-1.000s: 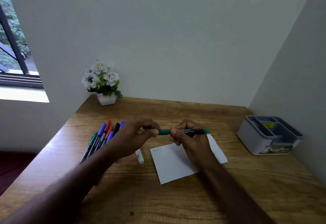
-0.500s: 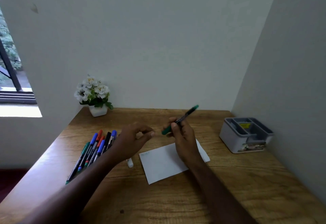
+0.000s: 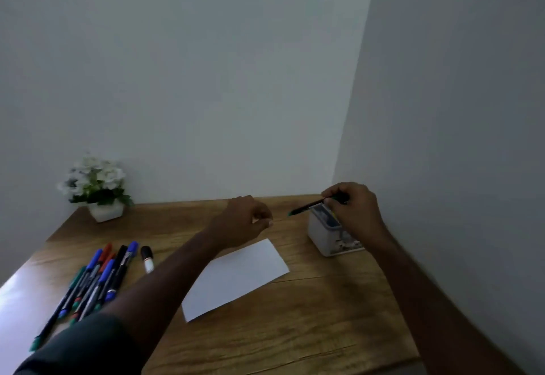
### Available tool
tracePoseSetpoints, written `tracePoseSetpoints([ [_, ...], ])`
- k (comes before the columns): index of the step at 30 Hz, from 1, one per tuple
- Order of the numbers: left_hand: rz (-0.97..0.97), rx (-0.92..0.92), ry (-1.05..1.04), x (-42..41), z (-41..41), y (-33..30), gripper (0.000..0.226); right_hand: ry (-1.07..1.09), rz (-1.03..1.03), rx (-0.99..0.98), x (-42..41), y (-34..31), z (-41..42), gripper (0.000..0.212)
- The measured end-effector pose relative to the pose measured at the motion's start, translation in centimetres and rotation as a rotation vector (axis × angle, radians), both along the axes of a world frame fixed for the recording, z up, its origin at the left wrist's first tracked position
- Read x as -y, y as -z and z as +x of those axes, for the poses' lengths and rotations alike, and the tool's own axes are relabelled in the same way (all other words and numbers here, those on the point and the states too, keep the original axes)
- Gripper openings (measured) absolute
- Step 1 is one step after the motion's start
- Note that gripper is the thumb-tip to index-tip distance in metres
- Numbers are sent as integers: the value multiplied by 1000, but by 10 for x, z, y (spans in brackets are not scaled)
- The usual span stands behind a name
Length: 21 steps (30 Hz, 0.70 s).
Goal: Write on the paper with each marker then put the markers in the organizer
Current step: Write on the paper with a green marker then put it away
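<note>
My right hand (image 3: 355,210) grips a capped green marker (image 3: 309,205) and holds it over the grey organizer (image 3: 324,236) at the table's right side, the green end pointing left. My left hand (image 3: 246,221) hovers above the far edge of the white paper (image 3: 236,277), fingers loosely curled and holding nothing. Several more markers (image 3: 97,277) in blue, red, black and green lie in a bunch at the left of the table.
A short black and white marker (image 3: 147,258) lies alone right of the bunch. A white pot of white flowers (image 3: 97,188) stands at the back left corner. Walls close the wooden table (image 3: 309,315) at the back and right.
My right hand carried the green marker from above the paper rightwards to over the organizer. My left hand let go of the marker and stayed near the paper. The view swung right and darkened.
</note>
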State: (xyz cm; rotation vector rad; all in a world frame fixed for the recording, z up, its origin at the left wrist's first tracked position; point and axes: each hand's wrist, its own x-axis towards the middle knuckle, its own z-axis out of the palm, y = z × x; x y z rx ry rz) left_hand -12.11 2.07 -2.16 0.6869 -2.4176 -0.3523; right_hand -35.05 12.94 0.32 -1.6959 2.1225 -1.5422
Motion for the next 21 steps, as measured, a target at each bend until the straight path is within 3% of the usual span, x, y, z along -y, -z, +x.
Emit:
tracePoseSetpoints([
  [10,37,100,29,17,-70,-3,16,80,39,-108,5,-20,-53,24],
  [21,103,158,17,37,-80,7,18,10,328,-210,71,2,-54,31],
])
